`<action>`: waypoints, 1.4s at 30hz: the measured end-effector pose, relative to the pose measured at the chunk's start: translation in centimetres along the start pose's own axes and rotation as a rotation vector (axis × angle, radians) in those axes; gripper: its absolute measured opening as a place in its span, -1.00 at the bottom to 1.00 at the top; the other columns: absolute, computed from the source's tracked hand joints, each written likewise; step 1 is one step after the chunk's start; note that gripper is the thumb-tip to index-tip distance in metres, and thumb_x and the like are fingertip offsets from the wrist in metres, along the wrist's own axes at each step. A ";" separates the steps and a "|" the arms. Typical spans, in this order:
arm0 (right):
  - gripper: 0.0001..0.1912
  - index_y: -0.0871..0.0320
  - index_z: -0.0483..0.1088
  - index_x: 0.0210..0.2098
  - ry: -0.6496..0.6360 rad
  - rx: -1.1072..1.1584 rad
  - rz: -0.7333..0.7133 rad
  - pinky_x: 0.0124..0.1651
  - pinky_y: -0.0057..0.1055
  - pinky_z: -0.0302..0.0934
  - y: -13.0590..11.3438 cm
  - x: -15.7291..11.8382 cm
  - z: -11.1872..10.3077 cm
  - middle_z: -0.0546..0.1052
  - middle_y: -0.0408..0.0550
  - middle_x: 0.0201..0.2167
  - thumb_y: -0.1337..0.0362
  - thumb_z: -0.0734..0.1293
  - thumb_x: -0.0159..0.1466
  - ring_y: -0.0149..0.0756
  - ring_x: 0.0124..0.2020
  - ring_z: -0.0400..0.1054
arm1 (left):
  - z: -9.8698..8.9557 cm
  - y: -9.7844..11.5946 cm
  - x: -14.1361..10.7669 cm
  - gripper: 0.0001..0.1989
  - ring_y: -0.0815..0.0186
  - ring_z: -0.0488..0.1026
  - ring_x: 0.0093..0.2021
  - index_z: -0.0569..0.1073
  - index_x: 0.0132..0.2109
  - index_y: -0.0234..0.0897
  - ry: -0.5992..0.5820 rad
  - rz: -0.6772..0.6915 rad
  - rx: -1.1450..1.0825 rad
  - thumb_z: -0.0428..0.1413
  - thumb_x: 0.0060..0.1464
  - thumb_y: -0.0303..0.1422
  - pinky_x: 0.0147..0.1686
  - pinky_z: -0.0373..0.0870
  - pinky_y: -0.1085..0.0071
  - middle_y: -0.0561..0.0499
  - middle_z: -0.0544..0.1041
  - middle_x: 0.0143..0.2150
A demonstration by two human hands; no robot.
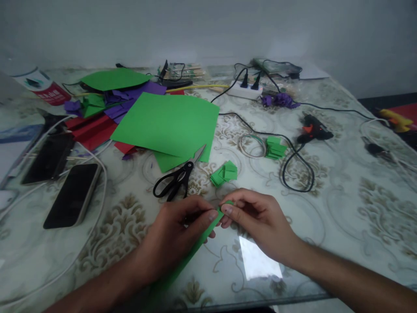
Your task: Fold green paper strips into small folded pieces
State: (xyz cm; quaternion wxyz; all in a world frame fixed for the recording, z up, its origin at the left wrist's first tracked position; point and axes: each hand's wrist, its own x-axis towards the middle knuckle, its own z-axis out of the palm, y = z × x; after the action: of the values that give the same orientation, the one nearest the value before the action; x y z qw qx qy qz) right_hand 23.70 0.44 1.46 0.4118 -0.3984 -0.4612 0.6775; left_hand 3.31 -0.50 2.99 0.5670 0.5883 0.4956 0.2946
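Observation:
A long strip of green paper (190,256) runs from the near edge of the table up to my fingertips. My left hand (187,221) pinches it close to its far end, thumb on top. At that end, my right hand (252,217) grips the tip between thumb and fingers, where the paper looks bent over. Just beyond my hands lies a small bundle of folded green paper (224,173). Black-handled scissors (179,176) rest to its left, their blades partly over large green sheets (166,124).
A glue gun (314,129) with a looping black cord lies at right, near a tape ring (252,146) and another folded green bundle (275,148). A power strip (245,89) stands behind. Phones (72,195), white cables, red and purple paper (94,130) fill the left.

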 end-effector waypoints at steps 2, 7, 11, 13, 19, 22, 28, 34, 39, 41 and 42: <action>-0.92 0.14 0.60 -0.25 0.000 -0.010 0.001 -0.27 -0.60 0.46 0.0 0.0 0.0 0.65 -0.16 -0.46 0.26 0.50 0.33 -0.46 -0.40 0.56 | 0.1 -0.1 0.0 -0.82 0.37 0.55 -0.45 0.60 -0.28 -0.23 0.015 0.024 0.029 0.16 0.30 -0.32 -0.43 0.43 0.53 0.11 0.61 -0.46; -0.93 0.14 0.60 -0.25 -0.002 -0.021 0.009 -0.26 -0.62 0.43 0.0 -0.2 0.0 0.65 -0.16 -0.46 0.27 0.50 0.34 -0.48 -0.40 0.55 | 0.1 -0.4 0.0 -0.83 0.39 0.55 -0.43 0.61 -0.27 -0.20 0.038 0.081 0.118 0.15 0.31 -0.36 -0.42 0.41 0.54 0.14 0.63 -0.43; -0.93 0.14 0.58 -0.25 -0.005 -0.015 0.005 -0.26 -0.61 0.43 0.0 -0.1 0.1 0.64 -0.17 -0.47 0.28 0.49 0.34 -0.48 -0.40 0.55 | 0.0 -0.5 -0.1 -0.82 0.45 0.54 -0.41 0.61 -0.25 -0.16 0.054 0.173 0.225 0.14 0.31 -0.44 -0.40 0.37 0.59 0.19 0.63 -0.40; -0.93 0.14 0.57 -0.26 -0.007 -0.019 0.004 -0.27 -0.61 0.43 0.0 -0.1 0.2 0.64 -0.17 -0.47 0.28 0.48 0.35 -0.48 -0.40 0.55 | 0.0 -0.5 -0.1 -0.82 0.47 0.53 -0.41 0.61 -0.25 -0.16 0.067 0.216 0.260 0.15 0.30 -0.47 -0.38 0.36 0.61 0.21 0.63 -0.39; -0.93 0.13 0.55 -0.25 0.008 -0.074 -0.001 -0.29 -0.61 0.40 0.2 -0.3 0.4 0.63 -0.19 -0.48 0.29 0.49 0.33 -0.47 -0.40 0.54 | 0.1 -0.5 -0.1 -0.84 0.46 0.55 -0.38 0.60 -0.21 -0.16 0.089 0.239 0.279 0.15 0.29 -0.48 -0.35 0.40 0.62 0.20 0.65 -0.34; -0.91 0.14 0.55 -0.26 0.011 -0.101 0.008 -0.31 -0.59 0.38 0.3 -0.4 0.4 0.62 -0.19 -0.48 0.29 0.52 0.30 -0.45 -0.41 0.53 | 0.2 -0.5 -0.2 -0.85 0.45 0.56 -0.39 0.59 -0.23 -0.19 0.098 0.250 0.289 0.15 0.27 -0.49 -0.36 0.41 0.61 0.18 0.65 -0.36; -0.86 0.15 0.55 -0.28 0.023 -0.103 0.013 -0.32 -0.52 0.39 0.1 -0.4 0.4 0.61 -0.15 -0.49 0.20 0.49 0.33 -0.40 -0.42 0.52 | 0.1 -0.2 -0.2 -0.85 0.44 0.53 -0.43 0.56 -0.30 -0.24 0.110 0.255 0.317 0.14 0.22 -0.51 -0.38 0.41 0.59 0.16 0.61 -0.42; -0.82 0.15 0.58 -0.31 0.056 -0.049 0.036 -0.34 -0.49 0.39 -0.4 -0.1 0.3 0.59 -0.16 -0.50 0.20 0.58 0.23 -0.38 -0.45 0.51 | 0.0 -0.1 -0.1 -0.87 0.44 0.52 -0.44 0.55 -0.30 -0.25 0.117 0.236 0.326 0.15 0.22 -0.49 -0.39 0.41 0.59 0.15 0.60 -0.44; -0.83 0.15 0.57 -0.32 0.054 -0.054 0.027 -0.35 -0.49 0.40 -0.4 -0.1 0.4 0.57 -0.17 -0.52 0.20 0.56 0.25 -0.40 -0.47 0.49 | 0.0 -0.3 -0.3 -0.88 0.43 0.53 -0.42 0.57 -0.26 -0.22 0.089 0.221 0.308 0.16 0.25 -0.46 -0.37 0.40 0.58 0.15 0.61 -0.40; -0.83 0.15 0.57 -0.32 0.052 -0.058 0.030 -0.35 -0.50 0.39 -0.3 -0.2 0.5 0.57 -0.17 -0.52 0.20 0.56 0.25 -0.40 -0.47 0.48 | 0.0 -0.3 -0.3 -0.88 0.44 0.51 -0.43 0.57 -0.26 -0.22 0.083 0.226 0.306 0.16 0.26 -0.46 -0.38 0.39 0.58 0.16 0.59 -0.41; -0.83 0.16 0.57 -0.32 0.050 -0.057 0.034 -0.35 -0.50 0.39 -0.3 -0.2 0.5 0.57 -0.17 -0.52 0.21 0.57 0.24 -0.41 -0.47 0.48 | 0.0 -0.3 -0.3 -0.87 0.44 0.50 -0.43 0.56 -0.27 -0.22 0.083 0.229 0.309 0.15 0.26 -0.46 -0.38 0.38 0.58 0.16 0.58 -0.42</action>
State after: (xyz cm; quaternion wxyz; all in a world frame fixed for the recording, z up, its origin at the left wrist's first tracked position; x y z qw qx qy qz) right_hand 23.38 0.18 1.91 0.4001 -0.4344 -0.4632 0.6608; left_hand 3.17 -0.81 2.71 0.4117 0.7084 0.4876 0.3017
